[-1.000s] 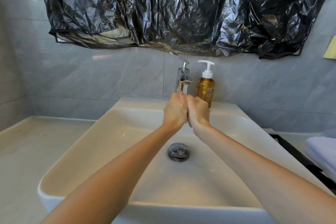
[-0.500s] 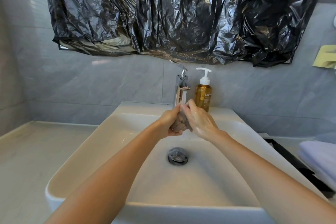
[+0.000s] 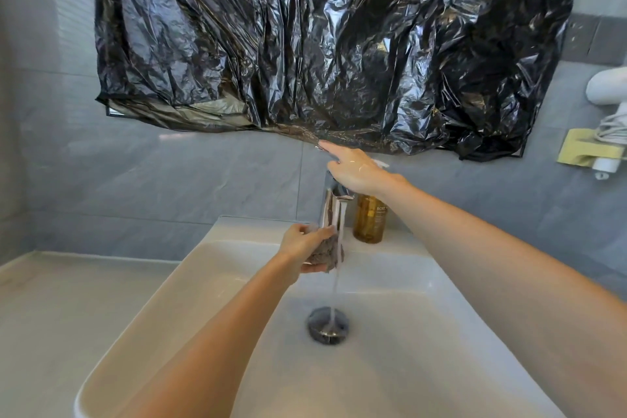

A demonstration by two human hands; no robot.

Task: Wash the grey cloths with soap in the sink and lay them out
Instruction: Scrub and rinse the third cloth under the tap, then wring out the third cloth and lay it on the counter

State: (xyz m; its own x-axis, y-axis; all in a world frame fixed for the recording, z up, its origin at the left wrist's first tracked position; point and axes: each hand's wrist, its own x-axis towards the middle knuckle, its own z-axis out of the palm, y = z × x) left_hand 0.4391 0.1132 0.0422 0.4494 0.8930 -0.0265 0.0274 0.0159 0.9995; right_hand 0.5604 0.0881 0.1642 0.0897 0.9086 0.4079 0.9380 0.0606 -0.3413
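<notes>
**Listener:** While water runs from the tap (image 3: 330,200), where is the grey cloth (image 3: 327,252)?

**Describer:** It is bunched in the left hand (image 3: 305,246), which holds it over the back of the white sink (image 3: 217,268), just under the spout. The stream brushes its right edge, then falls to the drain (image 3: 327,325). Fingers and thumb curl round the wad.

**Listener:** And the right hand?

**Describer:** The right hand (image 3: 356,173) lies on top of the tap's lever. Its forefinger is straight, pointing up and left towards a black plastic sheet (image 3: 322,44) on the wall. It grips nothing that I can see, though whether the thumb hooks under the lever is hidden. An amber soap bottle (image 3: 369,219) stands beside the tap, under that wrist.

**Listener:** How will the cloth handle?

**Describer:** Likely soft and limp, heavier for being wet, and slippery once soaped. It cannot break. A whole-hand grip round the middle suits squeezing. For laying it out, two corners would be the places to take, though no corner shows clearly now.

**Listener:** Which way does it run?

**Describer:** Crumpled as it is, its long axis stands roughly upright. The upper end sits in the fist near the spout, and a ragged loose end hangs down towards the basin.
</notes>
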